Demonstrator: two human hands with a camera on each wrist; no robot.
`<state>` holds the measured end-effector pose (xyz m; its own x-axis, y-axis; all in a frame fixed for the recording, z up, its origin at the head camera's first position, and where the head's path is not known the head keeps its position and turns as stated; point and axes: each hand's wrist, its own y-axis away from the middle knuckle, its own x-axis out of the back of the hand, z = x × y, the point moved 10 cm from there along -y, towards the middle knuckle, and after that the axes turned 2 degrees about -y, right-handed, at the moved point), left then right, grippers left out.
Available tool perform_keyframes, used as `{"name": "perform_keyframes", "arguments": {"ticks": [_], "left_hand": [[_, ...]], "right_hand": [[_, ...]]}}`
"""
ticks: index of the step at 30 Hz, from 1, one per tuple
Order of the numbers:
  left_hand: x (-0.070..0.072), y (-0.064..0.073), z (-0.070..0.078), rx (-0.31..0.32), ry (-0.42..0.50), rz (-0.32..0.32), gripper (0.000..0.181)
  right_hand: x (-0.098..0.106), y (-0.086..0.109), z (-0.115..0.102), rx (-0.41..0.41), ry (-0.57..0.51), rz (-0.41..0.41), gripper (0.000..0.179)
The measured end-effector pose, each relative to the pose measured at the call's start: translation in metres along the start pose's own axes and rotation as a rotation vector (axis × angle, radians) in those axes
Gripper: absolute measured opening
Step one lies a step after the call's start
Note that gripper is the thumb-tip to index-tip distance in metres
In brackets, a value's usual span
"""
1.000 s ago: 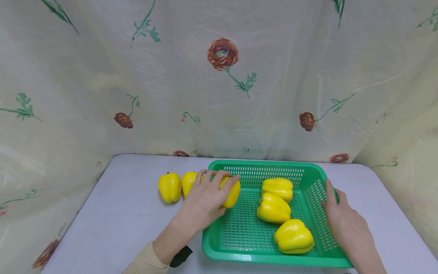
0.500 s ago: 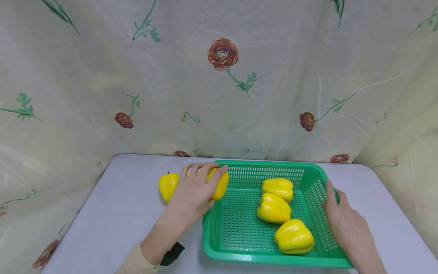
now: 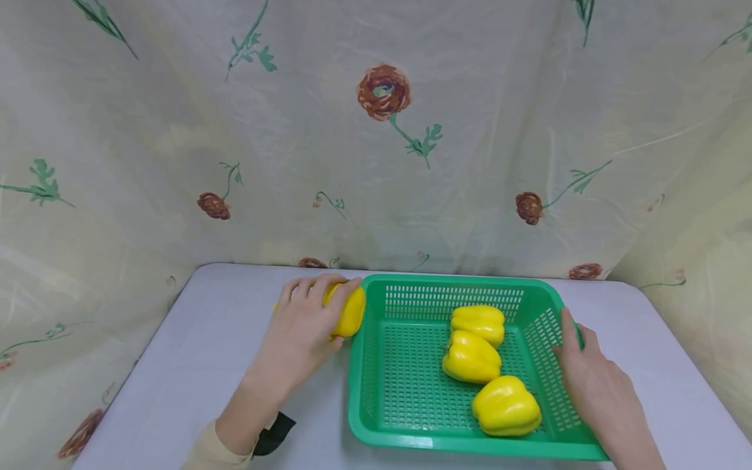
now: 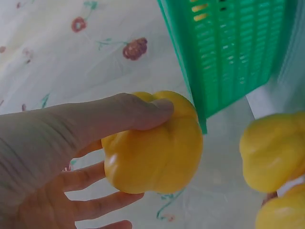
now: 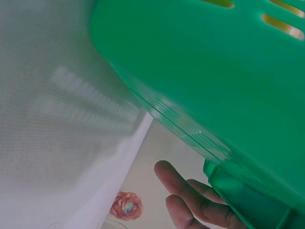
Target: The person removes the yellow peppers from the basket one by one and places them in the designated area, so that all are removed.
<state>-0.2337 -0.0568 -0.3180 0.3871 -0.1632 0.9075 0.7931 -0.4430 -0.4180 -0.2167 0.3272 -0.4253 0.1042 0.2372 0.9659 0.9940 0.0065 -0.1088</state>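
Observation:
My left hand (image 3: 296, 336) holds a yellow bell pepper (image 3: 350, 312) just outside the left rim of a green plastic basket (image 3: 455, 281). In the left wrist view the thumb lies across the top of this pepper (image 4: 155, 155), with the fingers beneath. Two more bell peppers (image 4: 271, 151) appear at that view's right edge; from the head they are almost wholly covered by the left hand. At the basket's right rim my right hand (image 3: 602, 382) grips the edge, thumb inside and fingers outside. Three yellow bell peppers (image 3: 471, 357) lie in the basket's right half.
A white-covered table (image 3: 194, 365) bears the basket. Behind it and at both sides hangs a pale curtain (image 3: 458, 183) printed with flowers. A black strap or band (image 3: 275, 433) shows at the left wrist.
My left hand has carried its bell pepper left, from over the basket to outside its left rim, and now covers the peppers on the table. The right hand and basket have stayed put.

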Motion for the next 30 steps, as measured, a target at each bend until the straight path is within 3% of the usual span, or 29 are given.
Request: {"name": "perform_keyframes", "arguments": {"ticks": [9,15,19,30], "left_hand": [[-0.003,0.016,-0.043,0.108,-0.014,-0.045,0.090],[-0.008,0.026,-0.070,0.187,-0.006,-0.109,0.089],[-0.010,0.032,-0.083,0.226,0.003,-0.141,0.087],[-0.015,0.045,-0.114,0.286,0.012,-0.139,0.085]], "right_hand": [[-0.001,-0.001,0.000,-0.004,-0.002,-0.021,0.083],[0.000,0.000,-0.002,0.009,0.002,-0.006,0.082],[0.000,-0.001,-0.002,0.009,0.004,-0.011,0.083],[-0.001,-0.002,0.000,-0.013,0.002,-0.040,0.083]]}}
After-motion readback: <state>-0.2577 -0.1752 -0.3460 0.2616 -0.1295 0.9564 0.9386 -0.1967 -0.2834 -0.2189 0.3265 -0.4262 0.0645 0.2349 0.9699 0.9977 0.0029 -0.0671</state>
